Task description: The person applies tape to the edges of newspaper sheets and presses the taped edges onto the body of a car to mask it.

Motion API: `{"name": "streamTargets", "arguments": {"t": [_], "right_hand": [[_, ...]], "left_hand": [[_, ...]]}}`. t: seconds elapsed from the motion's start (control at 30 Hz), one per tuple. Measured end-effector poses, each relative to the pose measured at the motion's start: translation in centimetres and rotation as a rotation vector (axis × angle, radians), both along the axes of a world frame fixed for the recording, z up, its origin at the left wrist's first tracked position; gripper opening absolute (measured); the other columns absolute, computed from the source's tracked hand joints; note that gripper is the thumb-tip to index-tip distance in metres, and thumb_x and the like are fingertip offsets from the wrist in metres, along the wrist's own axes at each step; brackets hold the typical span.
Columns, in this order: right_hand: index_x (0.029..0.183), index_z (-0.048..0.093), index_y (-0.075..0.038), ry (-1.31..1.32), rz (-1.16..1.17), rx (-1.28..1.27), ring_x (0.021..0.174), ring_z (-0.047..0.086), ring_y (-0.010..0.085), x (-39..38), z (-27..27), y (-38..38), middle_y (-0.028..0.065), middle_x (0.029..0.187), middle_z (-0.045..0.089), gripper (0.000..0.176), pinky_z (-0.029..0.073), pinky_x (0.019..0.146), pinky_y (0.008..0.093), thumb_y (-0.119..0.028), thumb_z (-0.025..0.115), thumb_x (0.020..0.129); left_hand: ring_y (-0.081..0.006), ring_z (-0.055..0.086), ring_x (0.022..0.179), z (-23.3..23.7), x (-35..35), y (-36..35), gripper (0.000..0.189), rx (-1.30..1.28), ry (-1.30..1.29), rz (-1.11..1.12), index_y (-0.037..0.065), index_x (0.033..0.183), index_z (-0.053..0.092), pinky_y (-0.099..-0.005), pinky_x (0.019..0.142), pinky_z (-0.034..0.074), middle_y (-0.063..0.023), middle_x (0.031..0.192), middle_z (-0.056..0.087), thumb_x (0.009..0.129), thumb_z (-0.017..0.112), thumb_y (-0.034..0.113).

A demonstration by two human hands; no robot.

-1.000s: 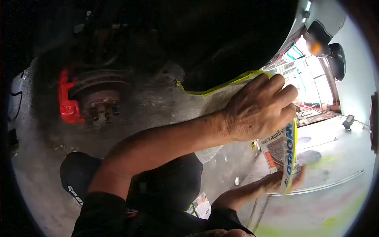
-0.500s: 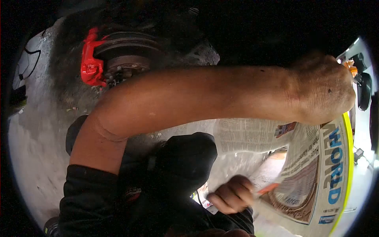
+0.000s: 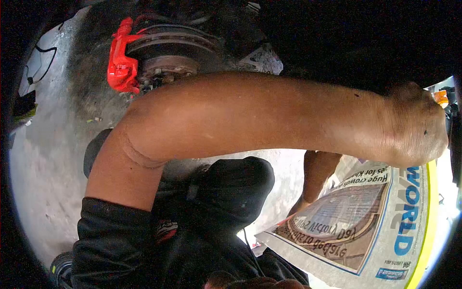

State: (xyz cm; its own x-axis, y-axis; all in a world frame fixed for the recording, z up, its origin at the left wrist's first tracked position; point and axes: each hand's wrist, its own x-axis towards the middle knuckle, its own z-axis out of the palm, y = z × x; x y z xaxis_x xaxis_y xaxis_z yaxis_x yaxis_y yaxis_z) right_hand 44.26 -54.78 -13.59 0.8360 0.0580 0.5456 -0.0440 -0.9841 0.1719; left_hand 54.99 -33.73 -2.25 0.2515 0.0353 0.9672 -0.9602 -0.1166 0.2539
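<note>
My left arm reaches across the head view, and my left hand (image 3: 418, 127) is at the upper edge of a printed newspaper sheet (image 3: 332, 233). Its fingers are turned away and hidden. A bright yellow strip (image 3: 423, 236) runs along the sheet's right edge, just below that hand. My right hand (image 3: 320, 168) is raised under my left forearm, partly behind the newspaper. It is in shadow, and its fingertips do not show. I cannot make out what either hand grips.
A red brake caliper (image 3: 122, 65) sits on a brake disc (image 3: 171, 45) at upper left. My bent knee (image 3: 240, 180) is over the grey floor (image 3: 43, 192). A black cable (image 3: 47, 62) lies at far left. Dark shadow fills the top.
My right hand has moved up from below the sheet to under my left forearm. The newspaper's loose lower corner has swung left and flattened. The view has shifted slightly.
</note>
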Motion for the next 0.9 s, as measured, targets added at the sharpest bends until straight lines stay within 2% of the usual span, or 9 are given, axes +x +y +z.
{"name": "streamTargets", "arguments": {"t": [0.13, 0.2, 0.27, 0.37, 0.43, 0.57, 0.63, 0.77, 0.9], "right_hand": [[0.112, 0.066, 0.004, -0.010, 0.032, 0.727, 0.093, 0.061, 0.0341, -3.2, 1.0, 0.9, 0.0129, 0.099, 0.067, 0.026, 0.048, 0.089, 0.0450, -0.008, 0.065, 0.089], [0.103, 0.067, 0.003, -0.287, 0.396, 0.676, 0.086, 0.060, 0.0263, -4.8, 1.1, -2.4, 0.0106, 0.094, 0.065, 0.030, 0.050, 0.081, 0.0361, -0.024, 0.054, 0.098], [0.099, 0.065, 0.002, -0.483, 0.368, 0.510, 0.085, 0.060, 0.0277, -5.1, 3.6, -3.3, 0.0131, 0.092, 0.064, 0.050, 0.050, 0.081, 0.0380, -0.043, 0.043, 0.104], [0.104, 0.063, 0.003, -0.713, 0.584, 1.096, 0.094, 0.058, 0.0314, -4.9, 8.9, -4.7, 0.0175, 0.099, 0.062, 0.070, 0.046, 0.089, 0.0474, -0.060, 0.032, 0.105], [0.125, 0.054, 0.005, -0.780, 0.398, 1.070, 0.110, 0.055, 0.0368, -3.5, 12.1, -3.4, 0.0203, 0.115, 0.059, 0.077, 0.041, 0.102, 0.0566, -0.064, 0.026, 0.105], [0.144, 0.041, 0.006, -0.778, 0.545, 1.050, 0.128, 0.049, 0.0396, -1.3, 14.9, -1.6, 0.0269, 0.139, 0.050, 0.065, 0.038, 0.112, 0.0573, -0.047, 0.034, 0.107], [0.156, 0.023, 0.002, -0.762, 0.459, 0.875, 0.134, 0.044, 0.0383, -0.5, 12.6, -0.1, 0.0296, 0.148, 0.040, 0.073, 0.040, 0.112, 0.0528, -0.039, 0.052, 0.103], [0.163, 0.006, -0.003, -0.650, 0.190, 0.537, 0.143, 0.037, 0.0365, 1.4, 7.3, -1.7, 0.0270, 0.162, 0.027, 0.084, 0.035, 0.115, 0.0501, -0.027, 0.059, 0.103], [0.160, 0.014, -0.001, -0.893, 0.600, 0.870, 0.138, 0.042, 0.0391, 2.1, 7.6, 2.8, 0.0301, 0.154, 0.033, 0.081, 0.045, 0.110, 0.0497, -0.018, 0.065, 0.098]], "left_hand": [[-0.0326, 0.073, 0.071, 2.6, -0.8, -1.6, 0.018, 0.010, -0.047, 0.020, -0.002, 0.072, 0.072, -0.0411, 0.066, 0.062, -0.0235, 0.075, 0.070, 0.076, 0.071, 0.015], [-0.0331, 0.074, 0.071, 3.1, -1.0, -2.0, 0.017, 0.015, -0.058, 0.033, -0.002, 0.071, 0.072, -0.0413, 0.066, 0.062, -0.0240, 0.075, 0.070, 0.075, 0.071, 0.015], [-0.0337, 0.074, 0.071, 3.5, -1.1, -2.5, 0.017, 0.013, -0.063, 0.029, -0.002, 0.070, 0.071, -0.0416, 0.067, 0.062, -0.0246, 0.075, 0.069, 0.074, 0.071, 0.015], [-0.0346, 0.074, 0.071, 3.7, -1.1, -2.7, 0.017, 0.007, -0.065, 0.030, -0.002, 0.069, 0.071, -0.0420, 0.067, 0.062, -0.0254, 0.074, 0.069, 0.073, 0.071, 0.014], [-0.0352, 0.074, 0.071, 3.6, -1.4, -2.6, 0.017, 0.009, -0.063, 0.028, -0.003, 0.068, 0.071, -0.0423, 0.067, 0.062, -0.0260, 0.074, 0.069, 0.072, 0.070, 0.014], [-0.0364, 0.074, 0.070, 3.3, -1.8, -2.5, 0.017, 0.024, -0.048, 0.040, -0.003, 0.066, 0.071, -0.0428, 0.067, 0.062, -0.0271, 0.073, 0.069, 0.071, 0.070, 0.013], [-0.0371, 0.074, 0.070, 2.8, -2.2, -2.2, 0.016, 0.074, -0.010, 0.018, -0.004, 0.068, 0.071, -0.0439, 0.066, 0.061, -0.0270, 0.072, 0.069, 0.071, 0.070, 0.012], [-0.0369, 0.070, 0.070, 1.1, -1.6, -3.5, 0.014, -0.049, 0.038, -0.092, -0.003, 0.080, 0.072, -0.0462, 0.064, 0.058, -0.0221, 0.075, 0.067, 0.078, 0.069, 0.010], [-0.0349, 0.068, 0.074, -0.9, -1.2, -3.4, 0.012, -0.177, 0.063, -0.197, 0.001, 0.094, 0.071, -0.0447, 0.065, 0.055, -0.0160, 0.082, 0.065, 0.086, 0.069, 0.010]]}}
